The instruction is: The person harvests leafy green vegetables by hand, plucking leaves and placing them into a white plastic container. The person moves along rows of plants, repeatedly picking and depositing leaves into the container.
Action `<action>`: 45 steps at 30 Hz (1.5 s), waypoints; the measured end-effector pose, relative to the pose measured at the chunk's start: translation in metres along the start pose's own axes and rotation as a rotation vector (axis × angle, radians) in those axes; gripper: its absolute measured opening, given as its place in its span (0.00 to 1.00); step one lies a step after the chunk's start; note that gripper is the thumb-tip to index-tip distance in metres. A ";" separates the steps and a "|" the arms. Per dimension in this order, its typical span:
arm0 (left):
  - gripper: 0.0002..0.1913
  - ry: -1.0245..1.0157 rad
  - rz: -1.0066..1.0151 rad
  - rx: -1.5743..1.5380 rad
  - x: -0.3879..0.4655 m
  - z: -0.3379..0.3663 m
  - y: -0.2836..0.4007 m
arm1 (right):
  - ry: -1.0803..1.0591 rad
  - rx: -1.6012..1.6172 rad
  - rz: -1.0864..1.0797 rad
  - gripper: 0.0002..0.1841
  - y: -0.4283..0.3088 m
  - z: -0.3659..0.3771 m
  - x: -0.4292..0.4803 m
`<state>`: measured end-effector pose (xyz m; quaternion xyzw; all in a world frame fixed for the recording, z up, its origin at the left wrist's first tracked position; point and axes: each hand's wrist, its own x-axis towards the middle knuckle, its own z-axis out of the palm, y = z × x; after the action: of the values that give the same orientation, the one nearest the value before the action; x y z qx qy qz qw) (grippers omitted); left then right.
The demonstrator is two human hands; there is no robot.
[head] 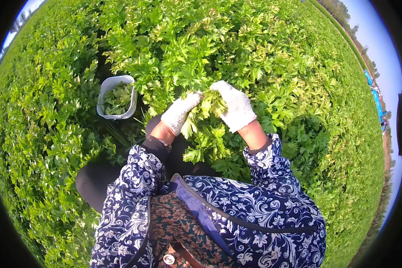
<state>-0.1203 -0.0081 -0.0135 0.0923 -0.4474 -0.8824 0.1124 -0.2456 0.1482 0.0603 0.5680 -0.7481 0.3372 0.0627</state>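
Note:
My left hand [182, 112], in a white knitted glove, has its fingers closed on pale green, celery-like leaves [204, 107] at the middle of the view. Just to the right, my right hand [233, 105], gloved alike, grips the same bunch from its other side. The fingertips of both hands come close together at its top; their exact hold is partly hidden by leaves. To the left of my hands stands a white plastic bucket [133, 100] with picked leaves [118, 99] inside.
Dense leafy plants [53, 117] surround me on all sides. My bent knee in dark trousers [95, 184] is below the bucket. Blue objects [377, 100], too small to identify, stand at the field's far right edge, near trees.

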 end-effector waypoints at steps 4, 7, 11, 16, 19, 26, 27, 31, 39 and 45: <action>0.21 -0.055 -0.065 -0.315 0.006 -0.001 -0.005 | -0.126 -0.190 -0.052 0.19 -0.008 0.045 0.003; 0.20 -0.001 -0.117 -0.321 0.007 -0.006 -0.004 | -0.271 -0.203 -0.002 0.23 -0.016 0.044 0.012; 0.18 -0.036 -0.079 -0.256 0.006 0.001 0.000 | -0.343 -0.113 -0.014 0.35 -0.010 0.031 0.014; 0.16 0.116 -0.054 -0.293 0.005 0.011 0.009 | -0.309 0.295 0.118 0.35 0.042 0.024 0.009; 0.15 0.172 -0.086 -0.163 0.006 0.010 0.008 | -0.208 0.749 0.912 0.21 0.118 0.012 0.009; 0.15 0.117 -0.099 -0.159 0.011 0.021 0.005 | 0.940 1.040 1.609 0.10 0.308 0.009 -0.043; 0.15 0.091 -0.121 -0.168 0.015 0.023 0.005 | 0.882 0.974 1.642 0.13 0.330 0.002 -0.055; 0.14 0.067 -0.145 -0.159 0.009 0.016 0.005 | 0.857 0.949 1.599 0.10 0.309 0.004 -0.037; 0.14 0.051 -0.169 -0.107 0.011 0.023 0.007 | -0.130 -0.260 1.346 0.14 0.388 0.033 -0.076; 0.14 0.066 -0.164 -0.091 0.011 0.013 0.001 | 0.301 0.207 1.376 0.16 0.339 0.046 -0.097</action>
<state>-0.1338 -0.0015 -0.0062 0.1523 -0.3937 -0.9046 0.0587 -0.5009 0.2429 -0.1682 -0.0829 -0.8844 0.4443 -0.1162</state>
